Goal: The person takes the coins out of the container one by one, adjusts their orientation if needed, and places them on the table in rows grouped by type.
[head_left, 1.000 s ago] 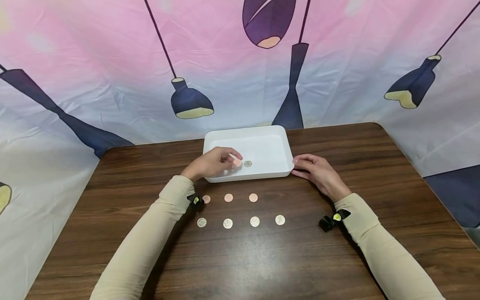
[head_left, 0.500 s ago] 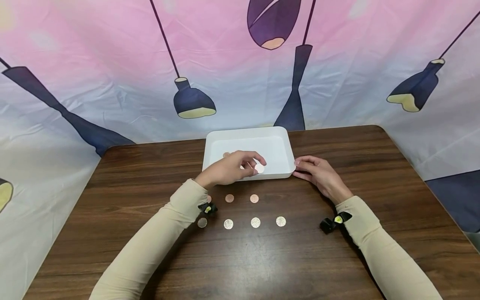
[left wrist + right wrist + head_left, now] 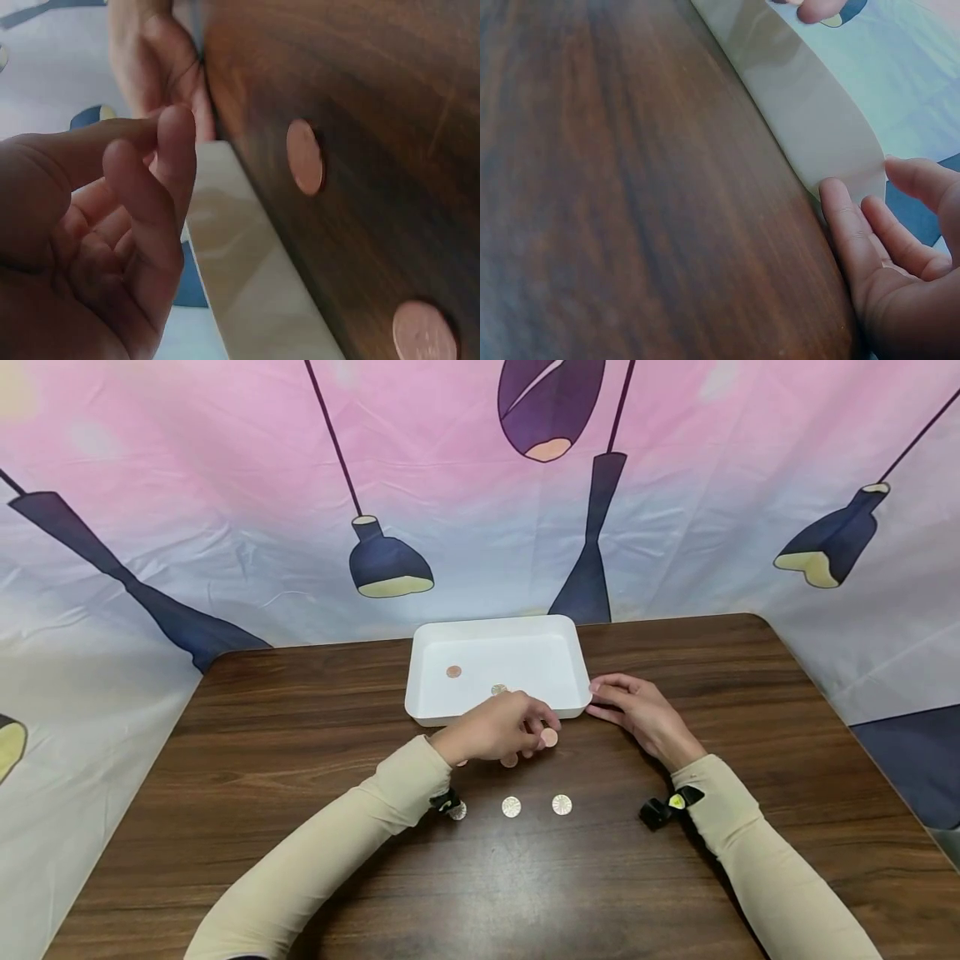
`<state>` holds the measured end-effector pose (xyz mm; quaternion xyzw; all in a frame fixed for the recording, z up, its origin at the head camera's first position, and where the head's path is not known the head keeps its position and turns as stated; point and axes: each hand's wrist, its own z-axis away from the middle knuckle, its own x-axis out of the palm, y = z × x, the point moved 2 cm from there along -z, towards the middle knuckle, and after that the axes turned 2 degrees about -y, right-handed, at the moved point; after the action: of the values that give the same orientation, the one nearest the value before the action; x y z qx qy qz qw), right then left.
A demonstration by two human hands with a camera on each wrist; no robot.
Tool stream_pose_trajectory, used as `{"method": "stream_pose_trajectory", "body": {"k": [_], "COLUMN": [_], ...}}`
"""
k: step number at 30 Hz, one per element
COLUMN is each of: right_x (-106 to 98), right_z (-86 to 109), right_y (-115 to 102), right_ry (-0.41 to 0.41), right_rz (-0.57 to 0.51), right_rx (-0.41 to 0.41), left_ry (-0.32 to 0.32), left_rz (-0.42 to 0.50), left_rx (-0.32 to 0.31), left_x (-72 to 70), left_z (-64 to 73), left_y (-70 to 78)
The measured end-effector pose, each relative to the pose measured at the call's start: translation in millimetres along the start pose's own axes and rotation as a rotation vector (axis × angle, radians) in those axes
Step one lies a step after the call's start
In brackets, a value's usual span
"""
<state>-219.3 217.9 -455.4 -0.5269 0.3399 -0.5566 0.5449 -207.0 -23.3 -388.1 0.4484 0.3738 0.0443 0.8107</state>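
Observation:
My left hand (image 3: 498, 725) is just in front of the white tray (image 3: 501, 631), pinching a copper-coloured coin (image 3: 549, 737) at its fingertips, over the table. In the left wrist view the fingers hide that coin. Close by on the wood lie two more copper-coloured coins (image 3: 305, 157), one partly under the hand in the head view. My right hand (image 3: 641, 710) holds the tray's near right corner, with fingertips against its outer wall (image 3: 810, 112) and at the rim. Inside the tray are a copper-coloured coin (image 3: 453, 672) and a pale coin (image 3: 498, 690), partly covered by my left hand.
A row of pale coins (image 3: 511, 807) lies nearer me on the brown wooden table (image 3: 660, 893), partly covered by the left wrist. Behind the table's far edge hangs a cloth (image 3: 285, 560) printed with lamps.
My left hand has moved right and towards me, out of the tray to over the table, with a coin pinched in it. The right hand stays at the tray corner.

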Motion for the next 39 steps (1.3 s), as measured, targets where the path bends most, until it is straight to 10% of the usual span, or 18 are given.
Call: {"method": "stream_pose_trajectory", "body": {"k": [9, 22, 39], "right_x": [0, 0, 0], "right_z": [0.5, 1.0, 0.1], "right_y": [1, -1, 0], "right_ry": [0.002, 0.006, 0.008], "right_rz": [-0.010, -0.003, -0.012], "right_rx": [0.009, 0.007, 0.000], "left_ry": [0.037, 0.077, 0.051], "left_rz": [-0.364, -0.540, -0.398], "left_rx": [-0.039, 0.011, 0.077], "left_x": [15.1, 19.7, 5.8], "left_z": [-10.0, -10.3, -7.6], "left_y": [4.9, 2.3, 5.0]}}
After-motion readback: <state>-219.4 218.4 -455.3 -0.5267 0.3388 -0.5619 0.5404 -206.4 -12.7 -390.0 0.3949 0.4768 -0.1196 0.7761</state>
